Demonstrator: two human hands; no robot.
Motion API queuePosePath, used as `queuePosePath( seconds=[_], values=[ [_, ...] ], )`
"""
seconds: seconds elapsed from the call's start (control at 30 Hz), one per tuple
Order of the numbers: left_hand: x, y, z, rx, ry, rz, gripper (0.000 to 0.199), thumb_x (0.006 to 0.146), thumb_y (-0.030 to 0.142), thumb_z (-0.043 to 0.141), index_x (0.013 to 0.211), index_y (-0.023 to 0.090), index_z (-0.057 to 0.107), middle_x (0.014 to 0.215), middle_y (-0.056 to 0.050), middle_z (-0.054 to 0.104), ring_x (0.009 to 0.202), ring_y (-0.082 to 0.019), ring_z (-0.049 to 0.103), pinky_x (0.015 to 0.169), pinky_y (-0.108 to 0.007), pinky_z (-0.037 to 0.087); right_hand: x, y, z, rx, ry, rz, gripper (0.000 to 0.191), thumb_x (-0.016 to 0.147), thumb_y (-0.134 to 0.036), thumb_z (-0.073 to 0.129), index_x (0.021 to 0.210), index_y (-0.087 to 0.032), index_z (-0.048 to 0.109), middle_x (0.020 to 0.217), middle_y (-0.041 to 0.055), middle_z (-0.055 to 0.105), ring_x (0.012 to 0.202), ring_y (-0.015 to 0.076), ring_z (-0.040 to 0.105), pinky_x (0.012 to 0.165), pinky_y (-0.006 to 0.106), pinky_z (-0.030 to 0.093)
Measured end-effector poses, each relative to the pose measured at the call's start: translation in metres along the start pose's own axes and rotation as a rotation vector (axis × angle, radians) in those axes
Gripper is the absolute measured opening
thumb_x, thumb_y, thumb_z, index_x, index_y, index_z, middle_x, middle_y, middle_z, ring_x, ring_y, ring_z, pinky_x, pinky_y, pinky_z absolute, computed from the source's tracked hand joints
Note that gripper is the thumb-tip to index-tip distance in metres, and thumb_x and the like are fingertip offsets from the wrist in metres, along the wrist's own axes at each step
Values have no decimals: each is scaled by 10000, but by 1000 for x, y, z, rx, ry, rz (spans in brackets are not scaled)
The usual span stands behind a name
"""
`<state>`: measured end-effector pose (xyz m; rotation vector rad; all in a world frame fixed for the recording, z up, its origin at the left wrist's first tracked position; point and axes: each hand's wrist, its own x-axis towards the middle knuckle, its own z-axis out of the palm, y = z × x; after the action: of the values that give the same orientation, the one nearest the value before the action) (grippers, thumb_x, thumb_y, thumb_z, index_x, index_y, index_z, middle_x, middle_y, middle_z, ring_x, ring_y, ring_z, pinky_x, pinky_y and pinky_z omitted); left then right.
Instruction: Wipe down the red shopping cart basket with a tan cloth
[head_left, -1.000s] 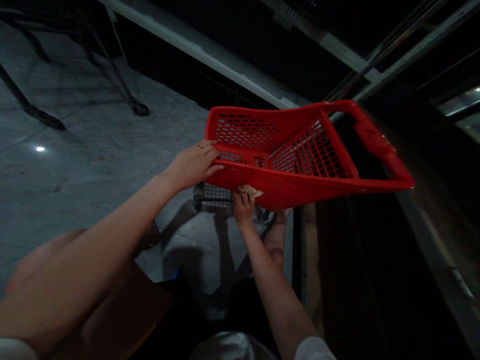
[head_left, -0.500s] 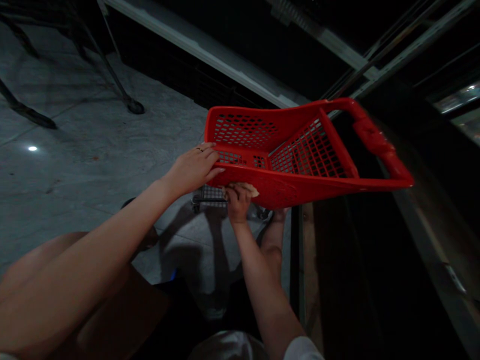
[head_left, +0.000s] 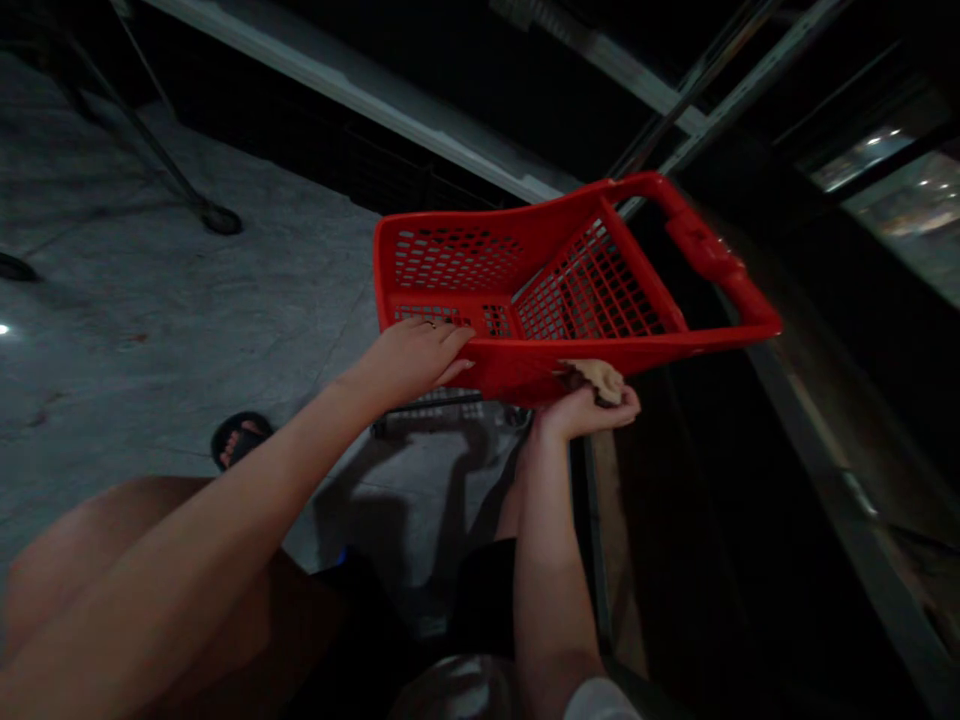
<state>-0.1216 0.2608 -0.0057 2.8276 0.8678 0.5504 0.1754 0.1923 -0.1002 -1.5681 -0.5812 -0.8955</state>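
Red basket [head_left: 525,270], grey floor [head_left: 187,300], sandalled foot [head_left: 238,438]

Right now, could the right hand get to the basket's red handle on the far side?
Probably yes. The right hand holds a small tan cloth against the red basket's near wall; nothing shows between it and the handle, though it's a stretch.

My basket [head_left: 525,290] is bright red all over, its walls pierced with a grid of small slots, its handle [head_left: 709,255] the same solid red. The cloth [head_left: 596,377] in my right hand [head_left: 581,410] is pale tan. There is a thin dark ring on my left hand [head_left: 412,355]. The floor [head_left: 150,300] is mottled grey with faint darker stains. My sandal [head_left: 238,437] is black, and the rail [head_left: 360,85] beyond the basket is light grey against black shadow
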Motion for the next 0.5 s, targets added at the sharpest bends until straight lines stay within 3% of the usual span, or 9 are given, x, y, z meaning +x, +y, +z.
queuePosePath(
  seconds=[0.07,0.13,0.37,0.43,0.5],
  values=[
    [3,7,2,25,-28,-17,384,1081,358,474,1385,164,603,1302,-138,738,1148,-285,732,960,-391,566,29,5,9,35,11,-33,542,800,-91,457,1315,-258,462,1260,159,504,1185,339,587,1036,569,508],
    [4,10,5,36,-32,-14,346,1083,341,455,1345,182,616,1268,-118,753,1105,-270,749,894,-357,579,35,4,13,58,-47,-99,538,802,-92,437,1317,-248,462,1193,135,542,1129,315,617,1006,542,527],
    [0,0,8,40,-41,-40,360,1062,243,450,1378,201,618,1240,-115,769,1090,-288,759,898,-392,587,-36,-27,-20,44,-331,-107,220,743,-106,503,908,-225,588,928,65,597,880,240,630,853,425,562],
    [0,-7,5,24,-53,-50,370,1044,207,462,1374,206,629,1232,-116,772,1101,-290,756,920,-396,578,-25,-32,-26,69,-464,-152,196,749,-121,517,892,-217,610,941,61,607,903,230,637,876,403,556],
    [-1,-16,2,-1,-50,-42,348,1035,206,468,1326,214,658,1236,-105,770,1121,-286,748,939,-393,569,12,-34,-22,78,-592,-220,207,761,-140,543,926,-211,645,1007,74,610,990,237,633,930,402,539]
  ],
)
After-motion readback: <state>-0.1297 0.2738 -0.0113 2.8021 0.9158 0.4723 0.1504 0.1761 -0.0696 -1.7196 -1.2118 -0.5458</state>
